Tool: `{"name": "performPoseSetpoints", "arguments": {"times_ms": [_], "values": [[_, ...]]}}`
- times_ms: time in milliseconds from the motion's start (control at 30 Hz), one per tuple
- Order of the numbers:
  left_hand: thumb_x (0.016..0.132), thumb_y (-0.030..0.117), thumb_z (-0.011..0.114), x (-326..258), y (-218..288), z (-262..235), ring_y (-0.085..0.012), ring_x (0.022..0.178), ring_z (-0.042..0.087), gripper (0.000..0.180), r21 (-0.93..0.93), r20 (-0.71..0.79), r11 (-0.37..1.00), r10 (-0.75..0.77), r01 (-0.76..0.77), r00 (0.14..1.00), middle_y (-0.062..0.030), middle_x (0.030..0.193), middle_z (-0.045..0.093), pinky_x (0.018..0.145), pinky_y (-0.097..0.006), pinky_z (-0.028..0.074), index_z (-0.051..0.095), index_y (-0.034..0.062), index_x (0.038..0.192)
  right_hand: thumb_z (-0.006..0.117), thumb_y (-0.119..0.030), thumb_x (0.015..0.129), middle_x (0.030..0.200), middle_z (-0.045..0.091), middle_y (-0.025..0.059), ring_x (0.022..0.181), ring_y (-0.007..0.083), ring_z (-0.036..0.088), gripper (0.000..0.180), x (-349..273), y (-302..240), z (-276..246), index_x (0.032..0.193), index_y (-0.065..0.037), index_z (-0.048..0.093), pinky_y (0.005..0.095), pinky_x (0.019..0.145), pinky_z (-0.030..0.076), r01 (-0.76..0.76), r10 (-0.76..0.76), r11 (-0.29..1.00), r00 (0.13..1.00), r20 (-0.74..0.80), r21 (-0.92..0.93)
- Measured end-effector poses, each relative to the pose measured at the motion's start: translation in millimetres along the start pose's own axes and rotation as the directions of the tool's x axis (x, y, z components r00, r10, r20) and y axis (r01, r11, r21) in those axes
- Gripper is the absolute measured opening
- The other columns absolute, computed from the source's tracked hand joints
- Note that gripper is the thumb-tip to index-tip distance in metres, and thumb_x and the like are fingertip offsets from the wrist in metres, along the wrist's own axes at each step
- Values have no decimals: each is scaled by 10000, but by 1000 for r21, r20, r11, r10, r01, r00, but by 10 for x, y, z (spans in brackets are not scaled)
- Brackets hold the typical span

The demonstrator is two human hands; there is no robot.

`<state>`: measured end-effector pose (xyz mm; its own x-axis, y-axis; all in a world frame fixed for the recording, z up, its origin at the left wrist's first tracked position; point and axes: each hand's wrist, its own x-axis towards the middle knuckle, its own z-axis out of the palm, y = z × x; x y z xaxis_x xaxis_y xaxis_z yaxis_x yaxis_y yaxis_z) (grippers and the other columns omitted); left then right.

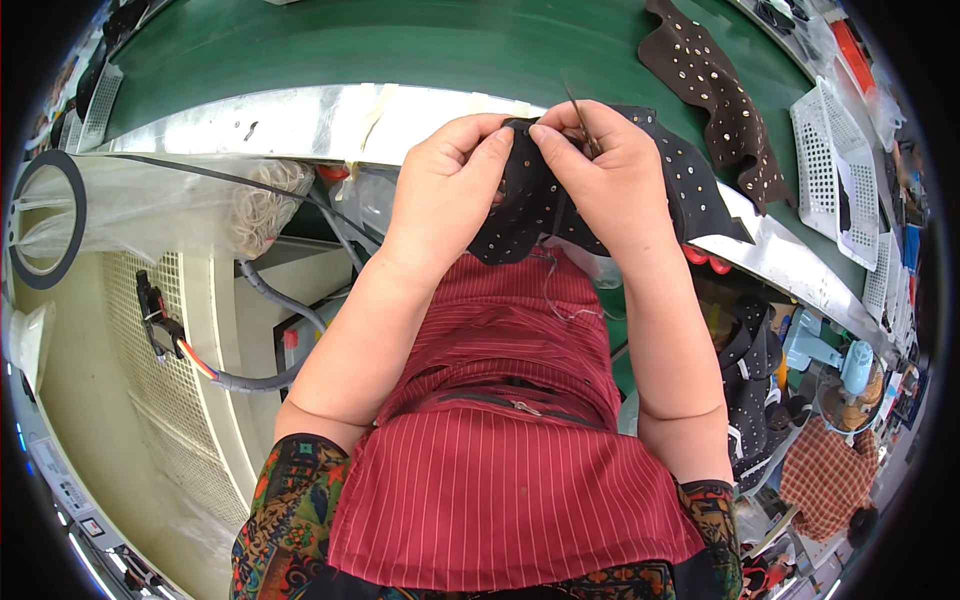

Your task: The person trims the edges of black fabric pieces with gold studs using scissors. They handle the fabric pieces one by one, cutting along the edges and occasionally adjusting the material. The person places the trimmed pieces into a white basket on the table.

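A black piece of fabric or leather dotted with small metal studs hangs between my two hands above my lap. My left hand pinches its upper edge between thumb and index finger. Close beside it, my right hand pinches the same edge with thumb and forefinger. A thin dark pointed tool sticks up out of my right hand; its exact kind I cannot make out. More of the studded material spreads to the right, behind my right hand, over the table edge.
Beyond my hands lies a green work surface with a pale metal front edge. A wavy dark studded strip lies at right, near white perforated baskets. At left hangs a clear bag on a black ring. A blue fan stands lower right.
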<state>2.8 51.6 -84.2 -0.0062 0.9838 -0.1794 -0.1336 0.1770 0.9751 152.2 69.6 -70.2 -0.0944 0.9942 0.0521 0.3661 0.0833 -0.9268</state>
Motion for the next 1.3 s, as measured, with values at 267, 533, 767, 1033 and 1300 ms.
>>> {"name": "performPoseSetpoints", "arguments": {"times_ms": [267, 533, 767, 1033, 1300], "values": [[913, 146, 550, 3, 5, -19, -25, 664, 536, 202, -25, 6, 999, -21, 21, 1000, 9, 800, 619, 558, -183, 446, 624, 20, 1052, 609, -189, 818, 793, 601, 125, 742, 293, 581, 177, 19, -47, 53, 863, -18, 621, 376, 659, 454, 43, -51, 979, 998, -36, -199], [884, 107, 591, 15, 20, 11, -23, 676, 529, 171, 109, -58, 994, 12, -5, 998, -5, 781, 624, 558, -181, 430, 640, -6, 1003, 633, -141, 803, 767, 591, 108, 687, 201, 544, 172, 29, -46, 70, 877, 12, 610, 312, 630, 437, 104, -116, 949, 993, -22, -299], [898, 153, 596, 22, -10, -32, -41, 626, 499, 185, 64, -89, 998, 23, -17, 996, 17, 770, 597, 563, -186, 413, 642, 17, 1015, 634, -170, 796, 818, 617, 144, 741, 283, 599, 192, 1, -71, -59, 888, -2, 630, 348, 673, 464, -9, 12, 994, 999, 30, -109], [920, 152, 555, 34, -42, -45, -19, 612, 489, 148, -103, -35, 995, -11, 7, 999, 24, 756, 590, 535, -169, 397, 620, 30, 973, 662, -108, 803, 714, 588, 12, 664, 61, 516, 136, 32, -52, -136, 852, 12, 619, 219, 614, 428, 15, -25, 986, 998, -58, -168], [921, 147, 550, 35, -61, -59, -16, 621, 479, 138, -145, -5, 989, -16, 15, 1000, 32, 770, 588, 552, -165, 395, 615, 38, 975, 659, -127, 803, 711, 593, 37, 664, 84, 528, 148, 80, 27, -97, 851, 7, 621, 234, 621, 432, 41, -57, 977, 996, -69, -208]]}}
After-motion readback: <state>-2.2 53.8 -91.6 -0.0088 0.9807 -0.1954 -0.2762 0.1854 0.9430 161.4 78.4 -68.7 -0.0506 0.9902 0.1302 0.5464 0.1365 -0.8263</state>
